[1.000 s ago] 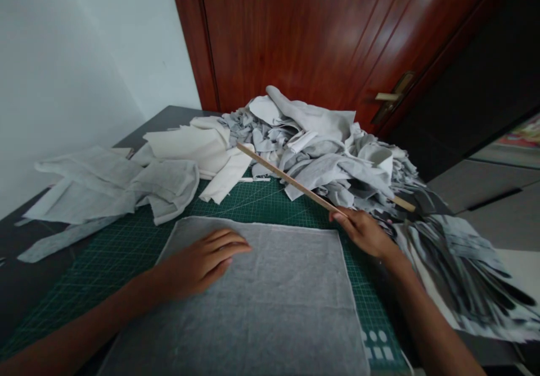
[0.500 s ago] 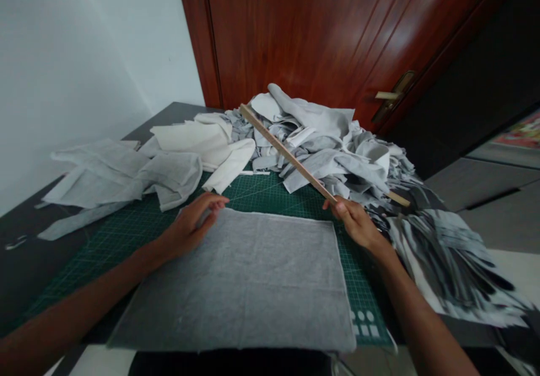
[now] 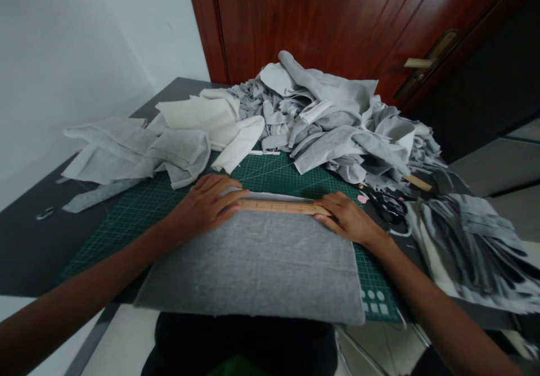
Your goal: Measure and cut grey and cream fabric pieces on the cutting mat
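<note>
A wooden ruler (image 3: 278, 206) lies across the far edge of a grey fabric piece (image 3: 270, 263), its markings facing up. My left hand (image 3: 213, 202) is closed over the ruler's left end. At the other end, my right hand (image 3: 343, 213) grips it with the thumb on the near side and fingers beyond. A narrow strip of the fabric shows past the ruler. Beneath the fabric is a green cutting mat (image 3: 270, 173), and the fabric's near edge hangs over the table's front.
Crumpled grey and white cloth (image 3: 333, 117) is heaped at the back, with more cloth pieces (image 3: 135, 151) at left. Black-handled scissors (image 3: 390, 210) lie right of my right hand, beside stacked fabric strips (image 3: 472, 247). A brown door (image 3: 320, 22) stands behind the table.
The ruler was raised at a slant in my right hand; now it lies level on the fabric's far edge. My left hand has come onto its left end.
</note>
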Motion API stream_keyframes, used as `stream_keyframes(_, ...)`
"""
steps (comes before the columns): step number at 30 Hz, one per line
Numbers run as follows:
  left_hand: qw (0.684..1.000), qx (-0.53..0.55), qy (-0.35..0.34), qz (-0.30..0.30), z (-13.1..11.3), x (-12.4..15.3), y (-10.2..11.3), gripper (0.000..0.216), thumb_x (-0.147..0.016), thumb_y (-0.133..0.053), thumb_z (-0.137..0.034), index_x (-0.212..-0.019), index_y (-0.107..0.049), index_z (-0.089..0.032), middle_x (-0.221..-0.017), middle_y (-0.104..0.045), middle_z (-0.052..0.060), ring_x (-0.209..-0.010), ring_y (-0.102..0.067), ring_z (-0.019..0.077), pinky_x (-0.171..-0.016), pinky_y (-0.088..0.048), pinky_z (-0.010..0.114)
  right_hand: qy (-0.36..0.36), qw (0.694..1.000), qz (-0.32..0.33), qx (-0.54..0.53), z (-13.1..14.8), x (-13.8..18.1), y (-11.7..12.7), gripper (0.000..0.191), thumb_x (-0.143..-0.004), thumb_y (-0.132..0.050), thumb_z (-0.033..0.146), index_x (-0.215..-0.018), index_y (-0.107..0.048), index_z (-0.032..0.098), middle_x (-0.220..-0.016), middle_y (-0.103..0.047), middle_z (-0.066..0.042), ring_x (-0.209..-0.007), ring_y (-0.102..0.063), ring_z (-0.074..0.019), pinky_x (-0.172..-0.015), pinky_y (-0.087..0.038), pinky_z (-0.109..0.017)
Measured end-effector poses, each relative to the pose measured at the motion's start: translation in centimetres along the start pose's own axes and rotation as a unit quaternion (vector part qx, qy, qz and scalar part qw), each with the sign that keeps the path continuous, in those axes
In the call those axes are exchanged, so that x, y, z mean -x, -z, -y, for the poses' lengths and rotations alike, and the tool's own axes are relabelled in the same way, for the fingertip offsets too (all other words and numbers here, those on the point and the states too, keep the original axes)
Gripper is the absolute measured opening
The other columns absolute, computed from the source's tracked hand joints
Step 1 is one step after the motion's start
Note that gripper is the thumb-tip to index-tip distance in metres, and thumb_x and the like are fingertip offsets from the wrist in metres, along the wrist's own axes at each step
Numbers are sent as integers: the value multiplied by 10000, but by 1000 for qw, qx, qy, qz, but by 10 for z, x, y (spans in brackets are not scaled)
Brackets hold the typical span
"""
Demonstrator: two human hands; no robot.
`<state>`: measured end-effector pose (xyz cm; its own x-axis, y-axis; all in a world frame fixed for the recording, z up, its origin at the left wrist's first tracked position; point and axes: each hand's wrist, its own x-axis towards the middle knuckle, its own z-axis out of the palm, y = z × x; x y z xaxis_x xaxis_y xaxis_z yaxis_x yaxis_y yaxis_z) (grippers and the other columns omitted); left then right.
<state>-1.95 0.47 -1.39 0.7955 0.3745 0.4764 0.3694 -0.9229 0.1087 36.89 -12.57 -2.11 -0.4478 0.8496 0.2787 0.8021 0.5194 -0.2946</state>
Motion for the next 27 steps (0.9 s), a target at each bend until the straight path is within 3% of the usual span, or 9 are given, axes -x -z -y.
stream_keyframes(3, 996, 30, 1, 84, -3, -2, -10, 355, -1114, -491, -366, -1384, -691, -253, -1281, -728, 72, -1218, -649, 244, -1094, -519, 420, 6, 1000, -6, 23, 3, 3, -8, 379, -1124, -493, 444, -1240, -706, 152, -1066, -769, -158, -960, -710, -306, -889, -561, -486)
stream_keyframes(6, 991, 64, 18, 113, 2, -3, -16, 372, -1127, -459, -388, -1380, -699, -257, -1251, -737, 55, -1188, -658, 214, -1092, -516, 385, -8, 999, -7, 30, 5, 4, -12, 377, -1133, -475, 430, -1238, -690, 138, -1064, -749, -157, -959, -700, -302, -888, -570, -485)
stream_keyframes(14, 988, 119, 70, 67, 13, -3, -13, 295, -1089, -525, -292, -1285, -745, -271, -1219, -735, 38, -1153, -657, 220, -1068, -550, 407, -47, 999, -8, 24, 3, 4, -9, 324, -1091, -589, 411, -1334, -669, 211, -1148, -710, -126, -1044, -681, -301, -911, -565, -481)
stream_keyframes(18, 990, 126, 53, 37, 11, -2, -14, 261, -1073, -564, -213, -1275, -723, -260, -1209, -720, 34, -1121, -667, 201, -1030, -566, 383, -62, 998, -11, -9, 2, 3, -6, 269, -1070, -627, 369, -1310, -681, 261, -1145, -718, -95, -1045, -689, -284, -912, -550, -455)
stream_keyframes(27, 986, 116, 79, 92, -1, 5, -3, 295, -1075, -561, -195, -1329, -647, -319, -1231, -701, 5, -1115, -659, 202, -1011, -553, 396, -82, 997, 2, -3, 4, 0, 2, 204, -1026, -666, 358, -1212, -674, 276, -1049, -733, -52, -964, -683, -275, -849, -480, -438)
